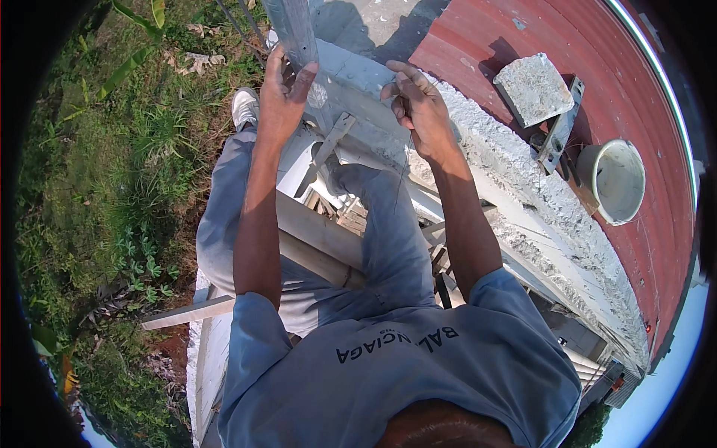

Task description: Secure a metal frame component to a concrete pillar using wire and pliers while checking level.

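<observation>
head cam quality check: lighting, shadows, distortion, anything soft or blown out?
Head view: hard sunlight; sharp shadows fall from the concrete block onto the red roof. The white bucket is near blown out. Fisheye bends the wall edge, and a black vignette rings the frame. The left hand and right hand are sharp; the grass at the rim is softer.
</observation>
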Motion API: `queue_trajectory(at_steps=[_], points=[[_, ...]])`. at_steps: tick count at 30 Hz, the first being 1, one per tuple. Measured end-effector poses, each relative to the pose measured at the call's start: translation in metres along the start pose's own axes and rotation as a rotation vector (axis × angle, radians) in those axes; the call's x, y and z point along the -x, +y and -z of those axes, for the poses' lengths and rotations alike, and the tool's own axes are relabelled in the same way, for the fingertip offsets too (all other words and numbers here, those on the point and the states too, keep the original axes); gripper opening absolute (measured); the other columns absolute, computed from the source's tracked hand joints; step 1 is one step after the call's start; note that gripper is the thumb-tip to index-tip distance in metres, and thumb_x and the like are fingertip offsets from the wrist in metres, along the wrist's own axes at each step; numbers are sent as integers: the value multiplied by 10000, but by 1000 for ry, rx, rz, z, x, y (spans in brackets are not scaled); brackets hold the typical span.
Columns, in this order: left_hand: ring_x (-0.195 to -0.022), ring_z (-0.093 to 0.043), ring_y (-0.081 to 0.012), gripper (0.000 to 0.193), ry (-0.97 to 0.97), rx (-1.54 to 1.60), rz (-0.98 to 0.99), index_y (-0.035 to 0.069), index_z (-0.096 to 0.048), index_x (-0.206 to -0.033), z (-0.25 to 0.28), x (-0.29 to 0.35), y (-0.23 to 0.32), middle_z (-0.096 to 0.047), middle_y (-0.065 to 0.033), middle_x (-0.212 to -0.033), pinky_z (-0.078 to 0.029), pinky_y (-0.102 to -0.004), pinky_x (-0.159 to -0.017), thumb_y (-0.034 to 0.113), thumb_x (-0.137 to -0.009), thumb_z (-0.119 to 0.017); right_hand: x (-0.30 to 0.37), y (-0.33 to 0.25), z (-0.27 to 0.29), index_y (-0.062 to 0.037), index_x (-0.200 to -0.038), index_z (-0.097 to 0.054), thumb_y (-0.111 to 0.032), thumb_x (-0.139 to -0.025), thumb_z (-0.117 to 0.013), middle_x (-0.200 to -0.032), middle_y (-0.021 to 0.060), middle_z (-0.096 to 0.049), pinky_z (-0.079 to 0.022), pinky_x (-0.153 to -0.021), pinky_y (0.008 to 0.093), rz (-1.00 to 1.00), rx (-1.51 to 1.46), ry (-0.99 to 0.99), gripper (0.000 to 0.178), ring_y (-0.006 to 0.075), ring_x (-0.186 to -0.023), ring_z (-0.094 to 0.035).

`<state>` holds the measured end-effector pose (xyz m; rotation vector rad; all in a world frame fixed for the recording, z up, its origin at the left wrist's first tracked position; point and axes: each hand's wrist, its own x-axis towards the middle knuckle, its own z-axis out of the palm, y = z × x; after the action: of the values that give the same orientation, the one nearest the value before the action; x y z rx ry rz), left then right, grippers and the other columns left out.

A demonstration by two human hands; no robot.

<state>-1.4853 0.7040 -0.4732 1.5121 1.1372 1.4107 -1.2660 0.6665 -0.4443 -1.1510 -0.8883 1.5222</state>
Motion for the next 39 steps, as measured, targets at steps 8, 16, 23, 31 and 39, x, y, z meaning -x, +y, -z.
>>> queue_trajectory(at_steps=[8,16,23,31,39], points=[[-1090,-570,-186,598,63,62,65,20,-387,-1370,3,10,-28,-562,-124,-1219,-467,-342,-931,286,-913,-668,-43,-2,-18,-60,-1241,-544,-213,-986,-472,-817,23,-636,-332,-493,184,-7,-4,-31,306,44,-581,-436],[-870,-553,-68,239,138,192,316,63,-577,-1152,26,21,-82,-640,-2,-1017,-450,-233,-757,234,-988,-546,-146,-36,-50,-37,-1315,-478,-234,-998,-458,-869,55,-617,-343,-470,183,132,196,-276,375,46,-602,-447],[-826,-614,-77,197,-37,548,457,48,-633,-1114,16,-49,-40,-666,-1,-948,-501,-266,-740,128,-951,-557,-189,-16,-122,-49,-1370,-442,-351,-923,-618,-921,49,-638,-413,-555,204,85,190,-581,567,44,-701,-510],[-931,-660,-166,267,9,614,510,39,-616,-1176,21,-44,-79,-673,-79,-1035,-552,-283,-766,206,-977,-555,-172,-4,-139,-16,-1386,-404,-380,-896,-661,-1007,84,-643,-503,-696,269,183,565,-562,662,130,-813,-591],[-1019,-650,-276,419,308,981,452,32,-447,-1339,21,0,-147,-616,-131,-1085,-581,-369,-838,250,-991,-528,-156,136,-27,-57,-1257,-542,-257,-945,-526,-1101,209,-633,-479,-864,411,215,1031,-319,370,340,-1032,-614]])
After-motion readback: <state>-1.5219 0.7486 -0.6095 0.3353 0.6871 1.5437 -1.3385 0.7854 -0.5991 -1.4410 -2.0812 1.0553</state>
